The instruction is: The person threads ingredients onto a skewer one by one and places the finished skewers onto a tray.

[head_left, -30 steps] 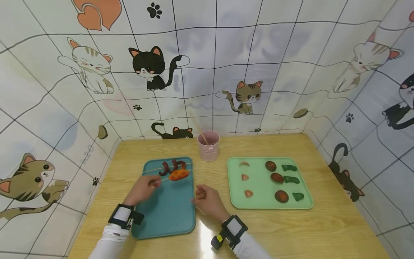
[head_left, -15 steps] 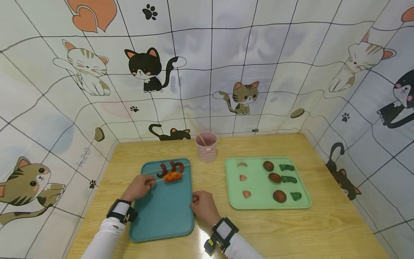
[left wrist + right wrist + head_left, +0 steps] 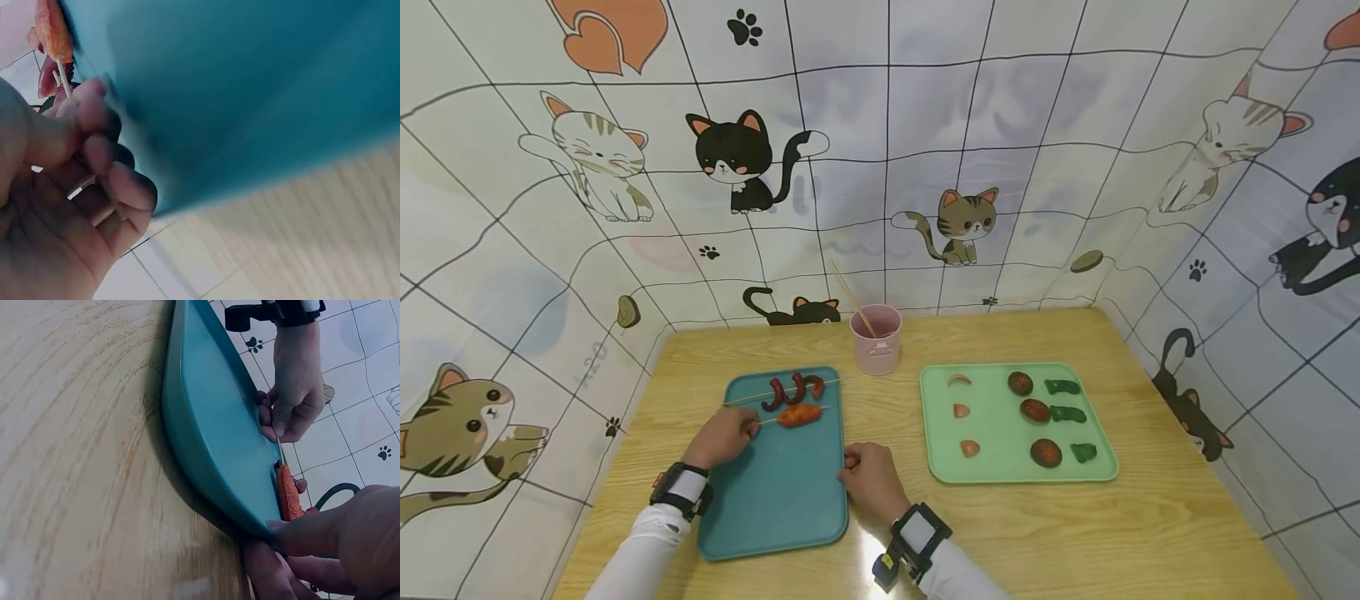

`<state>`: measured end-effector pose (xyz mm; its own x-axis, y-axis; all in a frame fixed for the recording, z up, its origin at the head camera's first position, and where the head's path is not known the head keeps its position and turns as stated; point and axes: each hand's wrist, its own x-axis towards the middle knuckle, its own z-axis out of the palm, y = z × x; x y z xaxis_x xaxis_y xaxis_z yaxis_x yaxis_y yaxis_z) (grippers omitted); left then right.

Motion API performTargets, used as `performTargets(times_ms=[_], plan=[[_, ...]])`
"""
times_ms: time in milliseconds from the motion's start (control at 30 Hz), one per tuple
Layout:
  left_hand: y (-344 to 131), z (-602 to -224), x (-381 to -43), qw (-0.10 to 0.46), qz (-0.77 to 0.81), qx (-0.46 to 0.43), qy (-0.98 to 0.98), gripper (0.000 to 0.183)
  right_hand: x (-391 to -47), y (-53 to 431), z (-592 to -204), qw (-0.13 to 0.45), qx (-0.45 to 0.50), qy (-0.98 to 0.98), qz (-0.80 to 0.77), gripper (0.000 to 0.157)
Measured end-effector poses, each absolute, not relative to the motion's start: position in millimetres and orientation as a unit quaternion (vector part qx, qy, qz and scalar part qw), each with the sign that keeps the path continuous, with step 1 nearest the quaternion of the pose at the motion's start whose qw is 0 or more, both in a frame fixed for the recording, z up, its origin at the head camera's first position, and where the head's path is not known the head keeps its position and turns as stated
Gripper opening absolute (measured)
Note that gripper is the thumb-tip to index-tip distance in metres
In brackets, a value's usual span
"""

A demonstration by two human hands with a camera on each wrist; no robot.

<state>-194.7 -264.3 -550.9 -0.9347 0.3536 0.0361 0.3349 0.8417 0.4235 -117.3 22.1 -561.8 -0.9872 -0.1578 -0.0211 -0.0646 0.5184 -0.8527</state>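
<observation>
My left hand (image 3: 722,438) pinches the stick end of a skewer between thumb and fingertips. An orange-red, elongated toy food piece (image 3: 799,415) is on that skewer, low over the teal tray (image 3: 778,500). Behind it lies another skewer carrying curled dark-red sausages (image 3: 794,388). At the tray's right edge, my right hand (image 3: 874,481) grips the rim. In the right wrist view the thumb (image 3: 312,534) lies over the rim and the fingers sit beneath it.
A pink cup (image 3: 877,342) holding a thin stick stands behind the trays. On the right, a light green tray (image 3: 1000,471) bears brown mushroom-like pieces (image 3: 1046,453), green pieces (image 3: 1065,414) and small pinkish pieces (image 3: 970,448). A cat-print wall covering (image 3: 850,183) encloses the wooden table.
The orange piece has come down toward the tray, just in front of the sausage skewer. My right hand, earlier loosely beside the tray, has taken hold of its right rim.
</observation>
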Motion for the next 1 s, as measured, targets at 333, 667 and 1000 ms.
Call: performTargets(times_ms=[333, 667, 1000], plan=[[-268.6, -551.7, -193.5, 0.008, 0.178, 0.174, 0.969, 0.009, -116.7, 21.9, -564.9, 0.050, -0.060, 0.872, -0.484, 0.028], [-270.1, -551.4, -191.2, -0.020, 0.174, 0.166, 0.970, 0.018, -114.8, 21.6, -564.1, 0.039, -0.062, 0.871, -0.486, 0.029], [-267.1, -549.4, -186.6, -0.031, 0.186, 0.159, 0.969, 0.014, -114.5, 22.1, -565.3, 0.045, -0.057, 0.867, -0.492, 0.028]])
